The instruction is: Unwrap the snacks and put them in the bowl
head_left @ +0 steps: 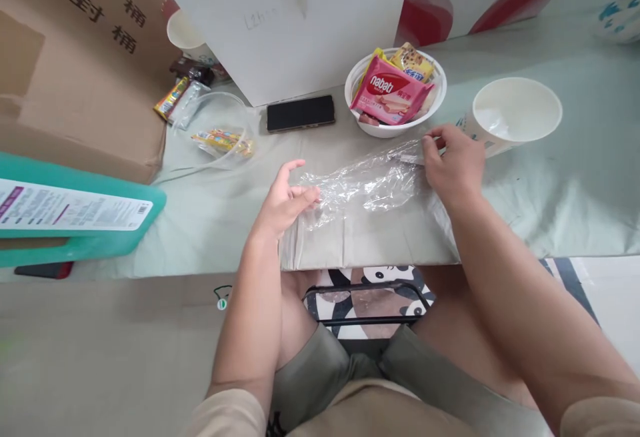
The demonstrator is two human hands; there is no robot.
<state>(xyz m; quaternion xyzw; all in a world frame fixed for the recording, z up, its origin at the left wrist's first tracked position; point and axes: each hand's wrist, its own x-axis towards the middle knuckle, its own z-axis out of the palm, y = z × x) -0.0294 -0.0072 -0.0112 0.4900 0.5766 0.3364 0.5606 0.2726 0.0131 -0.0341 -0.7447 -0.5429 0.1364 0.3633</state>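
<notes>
Clear plastic film (383, 187) is extending between your two hands over the table (575, 203), near its front edge. Your right hand (456, 165) is pinching the film's right end between thumb and fingers, just beside a white paper cup (535, 110). A narrow white strip (411, 159) is showing at those fingertips. Your left hand (286, 203) is reaching the film's left end, index finger standing apart from thumb; whether its lower fingers are gripping, you cannot tell. Beyond the film, a white bowl (389, 131) is holding wrapped snacks (393, 90). A dark phone (300, 114) is lying left of that bowl.
</notes>
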